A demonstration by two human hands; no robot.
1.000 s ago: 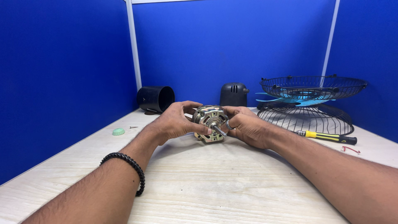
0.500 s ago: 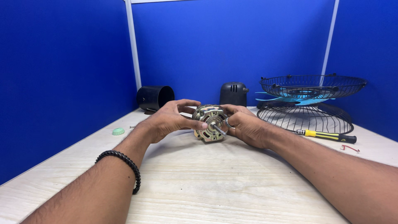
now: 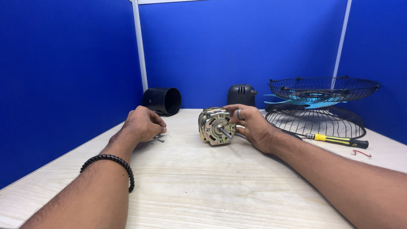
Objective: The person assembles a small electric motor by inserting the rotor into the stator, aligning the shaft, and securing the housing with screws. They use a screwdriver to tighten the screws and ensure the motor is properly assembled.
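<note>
A brass-coloured fan motor [image 3: 215,126] with a steel shaft pointing toward me stands on the light wooden table [image 3: 203,186]. My right hand [image 3: 252,126] grips its right side, thumb on top, a ring on one finger. My left hand [image 3: 142,124] rests on the table to the motor's left, fingers curled down over some small screws [image 3: 160,138]. A black bead bracelet sits on my left wrist. I cannot tell whether the left fingers pinch a screw.
Two black wire fan guards [image 3: 318,106] with a light blue blade between them stand at the right. A yellow-and-black screwdriver [image 3: 337,140] lies before them. A black cylindrical housing [image 3: 163,101] and a black motor cover [image 3: 241,95] sit by the blue partition.
My left hand let go of the motor and moved left and down onto the table by the screws. The right hand alone now holds the motor, set on the table.
</note>
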